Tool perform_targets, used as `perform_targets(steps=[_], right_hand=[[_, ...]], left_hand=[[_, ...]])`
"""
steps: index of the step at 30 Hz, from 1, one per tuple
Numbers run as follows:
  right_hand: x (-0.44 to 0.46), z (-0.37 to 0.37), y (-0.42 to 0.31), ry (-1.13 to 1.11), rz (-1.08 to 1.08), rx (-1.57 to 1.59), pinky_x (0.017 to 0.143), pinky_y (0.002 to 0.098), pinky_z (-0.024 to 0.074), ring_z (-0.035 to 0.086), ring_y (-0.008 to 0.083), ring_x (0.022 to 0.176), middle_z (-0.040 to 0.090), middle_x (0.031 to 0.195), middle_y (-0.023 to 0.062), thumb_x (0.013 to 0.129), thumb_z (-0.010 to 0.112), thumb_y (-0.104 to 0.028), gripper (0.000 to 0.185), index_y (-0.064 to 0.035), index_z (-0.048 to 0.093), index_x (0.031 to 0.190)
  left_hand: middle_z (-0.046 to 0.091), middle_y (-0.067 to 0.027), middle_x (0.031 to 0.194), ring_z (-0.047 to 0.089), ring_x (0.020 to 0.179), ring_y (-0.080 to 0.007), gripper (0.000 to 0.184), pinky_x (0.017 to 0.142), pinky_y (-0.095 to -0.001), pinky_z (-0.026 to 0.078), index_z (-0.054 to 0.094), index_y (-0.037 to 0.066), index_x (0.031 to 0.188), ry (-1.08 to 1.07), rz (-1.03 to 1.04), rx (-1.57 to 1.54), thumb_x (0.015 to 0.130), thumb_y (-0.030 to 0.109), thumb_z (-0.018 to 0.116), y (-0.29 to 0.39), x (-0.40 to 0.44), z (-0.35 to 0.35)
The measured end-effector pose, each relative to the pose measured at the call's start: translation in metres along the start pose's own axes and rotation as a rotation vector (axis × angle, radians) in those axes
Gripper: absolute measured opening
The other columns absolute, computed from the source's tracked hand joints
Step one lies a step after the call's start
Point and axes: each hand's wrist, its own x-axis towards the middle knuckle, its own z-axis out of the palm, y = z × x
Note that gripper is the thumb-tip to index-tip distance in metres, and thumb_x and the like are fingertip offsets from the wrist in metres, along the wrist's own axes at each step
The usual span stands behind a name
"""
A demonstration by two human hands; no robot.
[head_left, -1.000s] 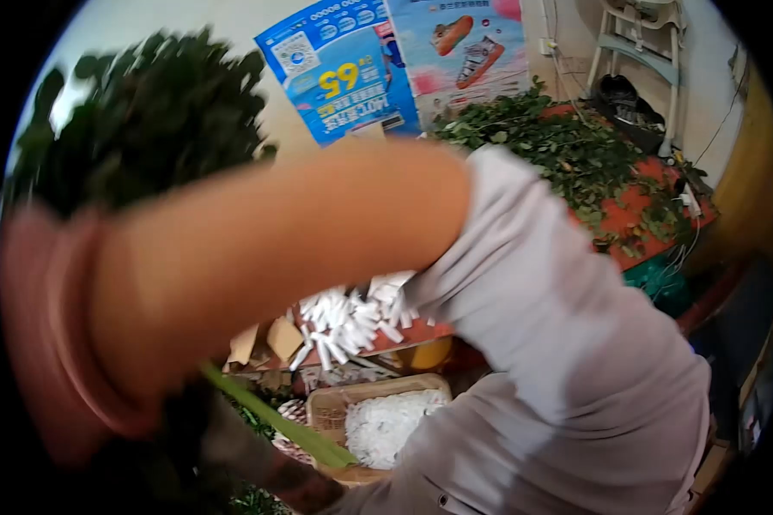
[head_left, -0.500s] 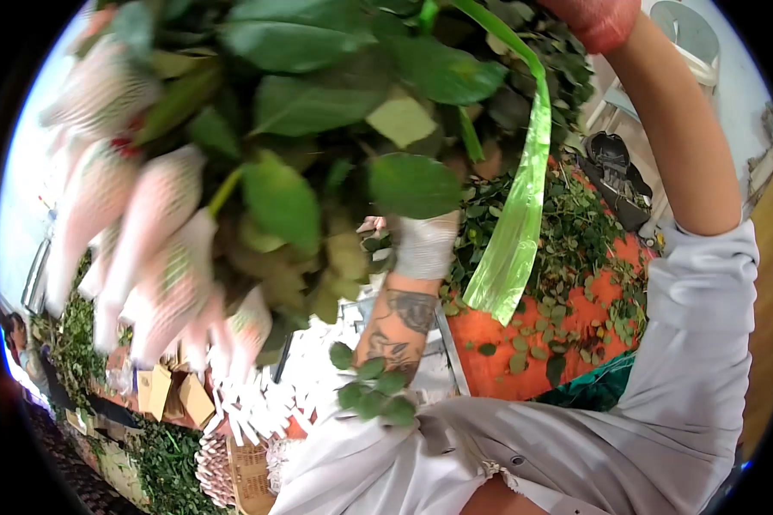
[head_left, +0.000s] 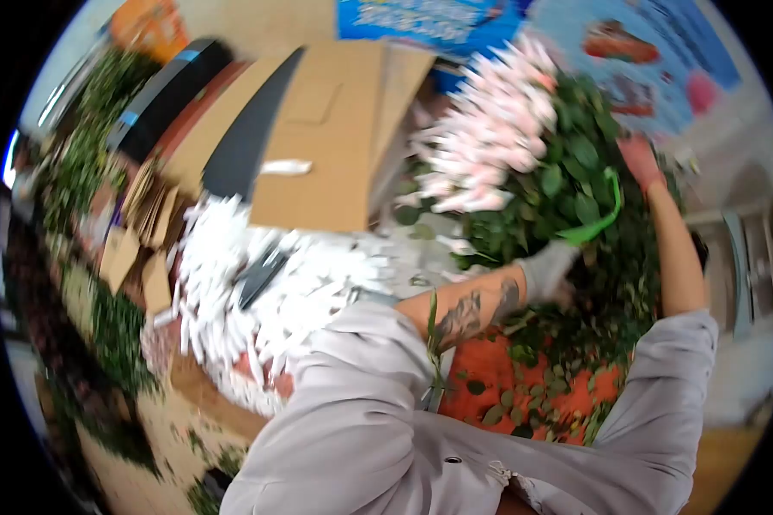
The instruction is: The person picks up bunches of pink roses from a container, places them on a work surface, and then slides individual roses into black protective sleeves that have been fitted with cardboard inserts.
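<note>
Here in the foreground, a loose pale-grey long-sleeved garment (head_left: 352, 390) spreads across the bottom of the view, with a thin green leafy sprig (head_left: 435, 335) upright against the left forearm. Just past it lies an orange-red tabletop (head_left: 481, 373), scattered with small green leaves (head_left: 532, 403). The tattooed left forearm (head_left: 481, 311) reaches across to the right, a whitish wrap about its wrist, and the left hand (head_left: 562, 266) is at the lower side of a big bundle of long leafy stems with pink-white net-sleeved buds (head_left: 586, 163). Blur and foliage cover those fingers; how far they are open, or what they grip, cannot be told. A shiny bright-green plastic ribbon (head_left: 594, 230) curves over the leaves, right beside that wrist.

And the right hand (head_left: 641, 161)! It's up at the bundle's far right edge, against the leaves, its fingers too smeared to read as open or closed. The bundle lies tilted over the table, buds to the upper left, foliage to the right.

Over to the left, a heap of slim white tubular sleeves (head_left: 318, 279) carries a dark oblong object (head_left: 263, 279). Behind it stands a broad brown cardboard box (head_left: 318, 129), and farthest back, a blue printed poster (head_left: 429, 24) and a pale-blue shoe poster (head_left: 678, 43).
</note>
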Motion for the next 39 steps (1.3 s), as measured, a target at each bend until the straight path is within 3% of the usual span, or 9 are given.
perform_targets(steps=[5,10,13,17,22,24,28,33,39], right_hand=[[0.089,0.176,0.013,0.070,0.590,0.800,0.092,0.0479,0.0390,0.048,0.0416,0.111,0.054,0.114,0.0273,0.082,0.045,-0.029,0.043,0.0001,0.052,0.114],[0.011,0.011,-0.036,0.303,0.436,0.942,0.092,0.0379,0.0389,0.047,0.0311,0.116,0.051,0.123,0.0148,0.086,0.052,-0.021,0.041,-0.0068,0.049,0.124],[-0.097,-0.047,-0.076,0.591,0.265,1.303,0.099,0.0327,0.0339,0.045,0.0205,0.119,0.051,0.125,0.0106,0.084,0.051,-0.007,0.042,-0.0025,0.048,0.126],[-0.269,-0.145,-0.170,0.627,0.371,1.718,0.098,0.0297,0.0361,0.053,0.0186,0.108,0.058,0.114,0.0096,0.078,0.058,-0.012,0.046,0.0015,0.050,0.122],[-0.403,-0.214,-0.272,0.365,0.714,2.045,0.076,0.0314,0.0492,0.062,0.0212,0.085,0.059,0.101,0.0129,0.080,0.059,-0.051,0.064,0.0023,0.054,0.115],[-0.432,-0.219,-0.338,0.128,0.842,2.146,0.074,0.0277,0.0475,0.058,0.0117,0.081,0.060,0.094,0.0059,0.083,0.055,-0.026,0.032,-0.0033,0.061,0.106],[-0.479,-0.217,-0.462,-0.027,0.790,1.962,0.084,0.0362,0.0445,0.058,0.0305,0.091,0.061,0.099,0.0133,0.076,0.055,-0.018,0.025,-0.0082,0.061,0.099],[-0.540,-0.237,-0.507,-0.001,1.124,1.761,0.081,0.0379,0.0456,0.059,0.0303,0.090,0.064,0.093,0.0128,0.076,0.054,-0.019,0.023,-0.0107,0.063,0.096],[-0.679,-0.208,-0.524,-0.663,1.862,0.978,0.071,0.0414,0.0493,0.063,0.0273,0.086,0.065,0.090,0.0109,0.077,0.053,-0.026,0.020,-0.0148,0.063,0.091]], left_hand=[[0.058,-0.0112,0.106,0.056,0.095,-0.0185,0.052,0.081,-0.0348,0.047,0.046,0.002,0.125,-0.026,0.114,0.628,0.088,0.038,0.052,0.011,-0.137,0.033],[0.064,-0.0075,0.090,0.061,0.078,-0.0166,0.030,0.071,-0.0286,0.049,0.062,0.002,0.104,0.245,0.233,1.075,0.086,0.024,0.057,0.009,-0.302,-0.005],[0.063,-0.0064,0.091,0.058,0.074,-0.0124,0.028,0.065,-0.0255,0.048,0.063,0.004,0.101,0.678,-0.191,1.048,0.083,0.025,0.060,0.006,-0.393,-0.021],[0.063,-0.0095,0.088,0.059,0.076,-0.0158,0.046,0.068,-0.0286,0.048,0.060,-0.006,0.104,0.255,-0.228,0.423,0.081,0.033,0.068,-0.010,-0.454,-0.033],[0.057,-0.0067,0.060,0.052,0.052,-0.0116,0.047,0.050,-0.0221,0.040,0.062,-0.005,0.087,0.279,-0.103,0.485,0.078,0.040,0.069,-0.051,-0.435,-0.058],[0.049,-0.0030,0.053,0.043,0.044,-0.0092,0.046,0.044,-0.0229,0.036,0.061,-0.004,0.080,0.263,-0.154,0.509,0.079,0.042,0.068,-0.057,-0.421,-0.052],[0.041,-0.0007,0.047,0.036,0.039,-0.0087,0.047,0.038,-0.0242,0.030,0.056,-0.001,0.073,0.033,-0.318,0.620,0.081,0.044,0.065,-0.070,-0.387,-0.041],[0.034,0.0017,0.044,0.033,0.037,-0.0078,0.046,0.036,-0.0230,0.026,0.054,0.001,0.072,-0.159,-0.435,0.666,0.083,0.045,0.062,-0.094,-0.358,-0.015],[0.039,-0.0021,0.047,0.036,0.039,-0.0106,0.042,0.038,-0.0258,0.033,0.054,-0.002,0.070,-0.261,-0.485,0.815,0.088,0.036,0.057,-0.138,-0.323,0.026]])
